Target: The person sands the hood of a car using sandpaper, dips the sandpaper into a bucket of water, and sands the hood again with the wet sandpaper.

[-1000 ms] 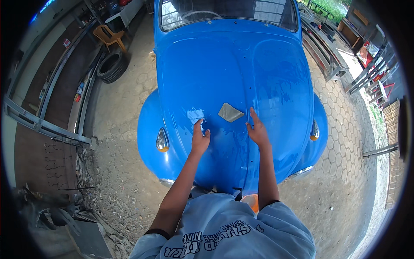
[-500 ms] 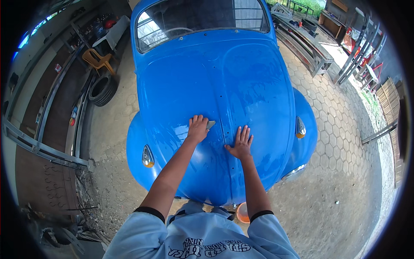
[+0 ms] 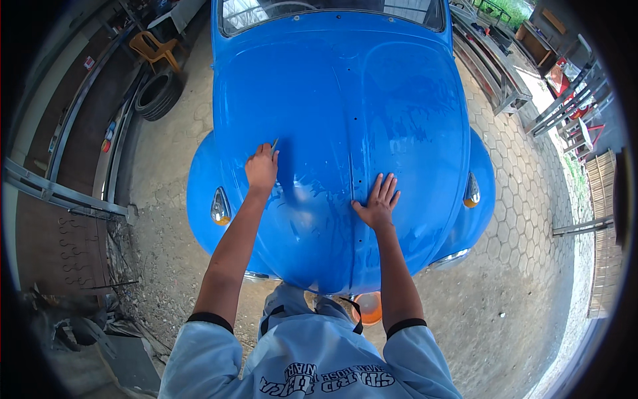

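A blue car's front hood (image 3: 299, 86) fills the middle of the view, with wet streaks across its paint. Over its left half is my left hand (image 3: 262, 167), fingers closed on a small, thin, greyish piece of sandpaper (image 3: 274, 143), seen edge-on beyond the fingertips. A dark patch on the paint lies just right of this hand, which seems lifted slightly off the surface. My right hand (image 3: 379, 203) rests flat on the hood right of the centre ridge, fingers spread, thumb near the ridge.
An orange bucket (image 3: 367, 310) stands on the ground by my legs, under the car's nose. Turn-signal lamps (image 3: 220, 207) sit on both fenders. To the left are a tyre (image 3: 159, 96) and a yellow plastic chair (image 3: 154, 51); a long bench (image 3: 495, 83) stands right.
My left hand has moved left and away from the centre ridge with the sandpaper, now turned edge-on. My right hand stays spread on the hood. The whole view has shifted slightly.
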### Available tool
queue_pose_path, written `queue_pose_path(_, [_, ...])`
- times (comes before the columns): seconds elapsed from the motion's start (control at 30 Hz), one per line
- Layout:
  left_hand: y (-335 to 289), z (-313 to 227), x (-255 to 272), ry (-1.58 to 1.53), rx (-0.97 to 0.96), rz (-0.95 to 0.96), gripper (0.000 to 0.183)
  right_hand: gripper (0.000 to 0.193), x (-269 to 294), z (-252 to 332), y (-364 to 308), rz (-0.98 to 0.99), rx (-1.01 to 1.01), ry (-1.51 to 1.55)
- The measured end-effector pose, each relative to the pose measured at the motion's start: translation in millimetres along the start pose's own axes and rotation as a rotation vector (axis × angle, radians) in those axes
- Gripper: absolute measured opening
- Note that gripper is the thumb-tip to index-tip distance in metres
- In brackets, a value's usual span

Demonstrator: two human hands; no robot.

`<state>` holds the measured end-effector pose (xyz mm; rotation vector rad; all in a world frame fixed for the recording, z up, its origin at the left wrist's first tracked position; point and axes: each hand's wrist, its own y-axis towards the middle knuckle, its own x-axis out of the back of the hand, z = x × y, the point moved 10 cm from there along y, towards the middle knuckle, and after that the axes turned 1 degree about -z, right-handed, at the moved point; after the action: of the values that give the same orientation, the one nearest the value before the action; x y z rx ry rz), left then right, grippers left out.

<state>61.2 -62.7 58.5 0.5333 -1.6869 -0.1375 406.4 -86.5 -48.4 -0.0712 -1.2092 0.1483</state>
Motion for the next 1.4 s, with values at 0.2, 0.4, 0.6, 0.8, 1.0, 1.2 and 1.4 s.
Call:
queue_pose_path(0.2, [-38,63,-13,-0.069,0.206,-0.031,0.027,0.125,0,-3,0,-0.003,-0.003,-0.023])
queue_pose_path(0.4, [-79,67,-54,-0.083,0.240,-0.039,0.048,0.124,-4,4,2,-0.037,0.044,-0.046])
queue_pose_path(0.6, [-111,35,-60,-0.145,0.068,-0.025,0.077,0.123,-5,3,2,-0.102,0.062,-0.043])
queue_pose_path(0.8, [-69,50,-25,-0.140,-0.018,-0.118,0.060,0.123,-2,-7,-1,-0.150,0.073,-0.071])
queue_pose_path(1.0, [1,90,-33,-0.042,0.034,-0.124,0.061,0.123,-2,5,-3,-0.183,0.099,-0.089])
queue_pose_path(1.2, [-26,53,-74,-0.061,0.014,0.066,0.078,0.123,-3,3,-4,-0.184,0.090,-0.100])
queue_pose_path(1.4, [-107,-6,-70,-0.159,-0.276,0.309,0.074,0.123,1,-1,-5,-0.198,0.084,-0.105])
